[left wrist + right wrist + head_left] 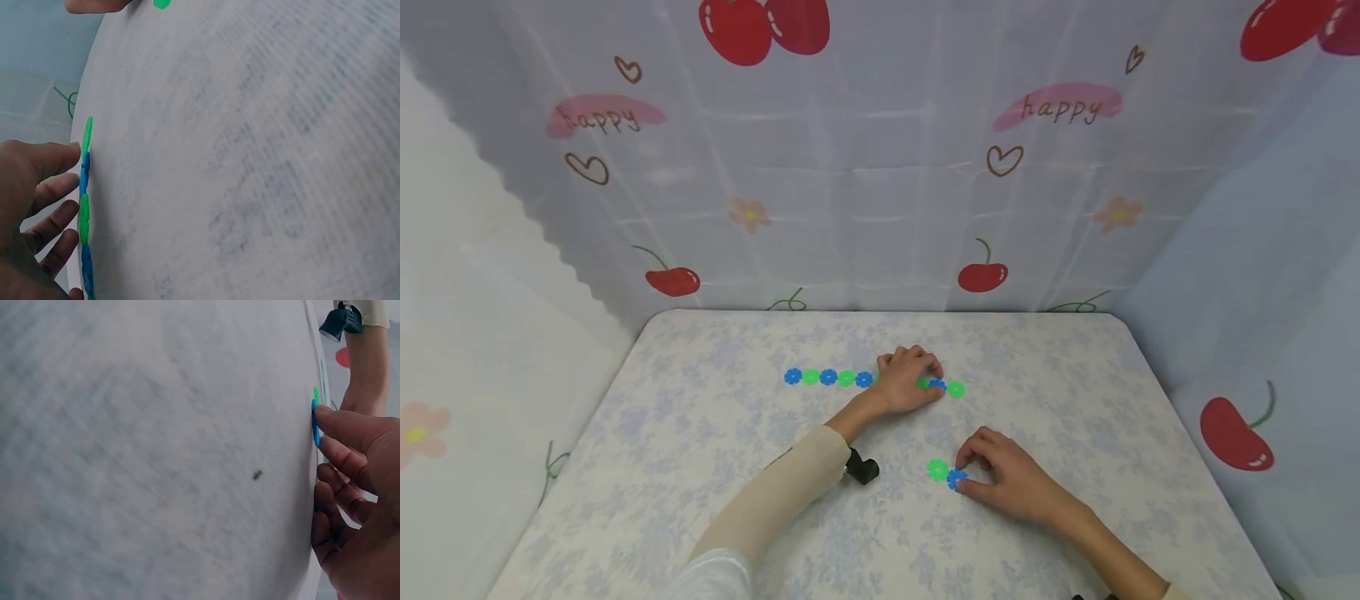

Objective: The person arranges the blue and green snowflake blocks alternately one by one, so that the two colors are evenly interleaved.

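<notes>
A row of blue and green flower-shaped interlocking discs (828,377) lies across the far middle of the table. My left hand (904,382) reaches over its right part and hides several discs; thumb and index finger grip a blue disc (937,384), with a green disc (956,389) at the end. In the left wrist view the fingertips (70,182) lie along the edge of the row. Nearer the front, my right hand (1011,475) pinches a blue disc (953,478) between thumb and index finger. A green disc (937,470) adjoins it on the left.
A pale patterned cloth covers the table (700,500). Behind it hangs a curtain (865,183) printed with cherries, with more sheeting on both sides. A small black camera (862,468) juts from the left wrist.
</notes>
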The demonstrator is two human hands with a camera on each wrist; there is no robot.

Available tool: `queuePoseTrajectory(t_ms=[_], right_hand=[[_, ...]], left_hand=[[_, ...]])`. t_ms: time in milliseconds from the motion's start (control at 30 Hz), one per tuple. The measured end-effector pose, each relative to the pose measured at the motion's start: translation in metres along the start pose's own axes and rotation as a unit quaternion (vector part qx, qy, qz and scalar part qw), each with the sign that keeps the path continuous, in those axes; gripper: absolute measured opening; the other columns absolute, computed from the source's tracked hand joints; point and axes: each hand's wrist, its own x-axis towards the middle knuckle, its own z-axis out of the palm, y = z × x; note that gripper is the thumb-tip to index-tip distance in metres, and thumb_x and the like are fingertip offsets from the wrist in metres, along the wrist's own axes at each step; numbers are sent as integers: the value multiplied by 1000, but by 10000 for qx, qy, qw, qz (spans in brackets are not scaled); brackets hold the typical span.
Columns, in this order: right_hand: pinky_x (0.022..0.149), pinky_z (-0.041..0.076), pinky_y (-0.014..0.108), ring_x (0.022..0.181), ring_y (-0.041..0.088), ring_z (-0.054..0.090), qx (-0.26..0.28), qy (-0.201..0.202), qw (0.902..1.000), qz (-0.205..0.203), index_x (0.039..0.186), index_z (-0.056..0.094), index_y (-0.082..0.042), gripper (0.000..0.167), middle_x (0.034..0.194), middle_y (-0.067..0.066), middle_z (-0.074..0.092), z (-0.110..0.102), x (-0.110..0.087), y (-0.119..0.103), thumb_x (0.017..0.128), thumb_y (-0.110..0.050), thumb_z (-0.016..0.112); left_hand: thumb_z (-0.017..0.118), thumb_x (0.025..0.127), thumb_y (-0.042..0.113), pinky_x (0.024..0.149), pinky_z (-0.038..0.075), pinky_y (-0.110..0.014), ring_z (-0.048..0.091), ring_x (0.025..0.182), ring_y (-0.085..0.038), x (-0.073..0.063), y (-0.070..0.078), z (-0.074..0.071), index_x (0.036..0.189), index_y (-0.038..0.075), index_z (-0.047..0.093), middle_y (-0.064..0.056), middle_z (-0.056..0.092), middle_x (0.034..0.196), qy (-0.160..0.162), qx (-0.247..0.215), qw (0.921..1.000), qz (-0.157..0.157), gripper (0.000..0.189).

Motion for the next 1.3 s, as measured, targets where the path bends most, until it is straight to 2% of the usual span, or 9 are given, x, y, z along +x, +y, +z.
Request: queuePoseTrajectory(t_ms=[233,467,700,933,1100,1300], right_hand=[[84,45,26,90,6,53,175,-47,9997,152,107,67,-26,21,103,-10,64,-3,-4,-4,97,-36,82],[83,52,26,89,6,60,864,-110,9961,125,111,64,-17,15,100,-5,67,-8,-3,-1,103,-23,75],[75,50,25,86,12,64,1430,55,9884,516,110,65,-14,12,98,3,69,-15,6,13,105,-22,72],[73,49,25,82,15,63,1440,245,9868,696,110,65,-13,12,95,5,69,-23,16,24,106,-22,71],[72,49,26,78,15,62,1546,330,9849,707,110,65,-8,11,94,8,69,-32,25,32,106,-18,70],[70,50,25,75,13,60,1418,454,9867,654,109,66,-7,11,92,10,69,-37,37,45,106,-17,70]], left_hand=[[72,102,41,111,25,-60,49,127,-28,8,7,8,122,28,69,1,60,134,-66,48,9999,82,25],[73,102,38,112,24,-60,49,131,-29,9,12,10,120,28,69,1,60,136,2,47,10000,55,21],[76,101,39,113,24,-60,49,133,-29,9,12,12,120,29,70,1,60,138,33,91,10000,16,22],[77,100,39,113,25,-60,49,133,-29,8,13,12,119,30,70,2,61,138,9,94,10000,-24,23],[77,100,39,113,25,-60,50,130,-29,10,12,10,120,29,70,2,60,137,-24,73,10000,47,24],[77,100,40,113,25,-60,50,129,-28,10,11,11,120,30,70,3,61,136,-44,70,10000,25,24]])
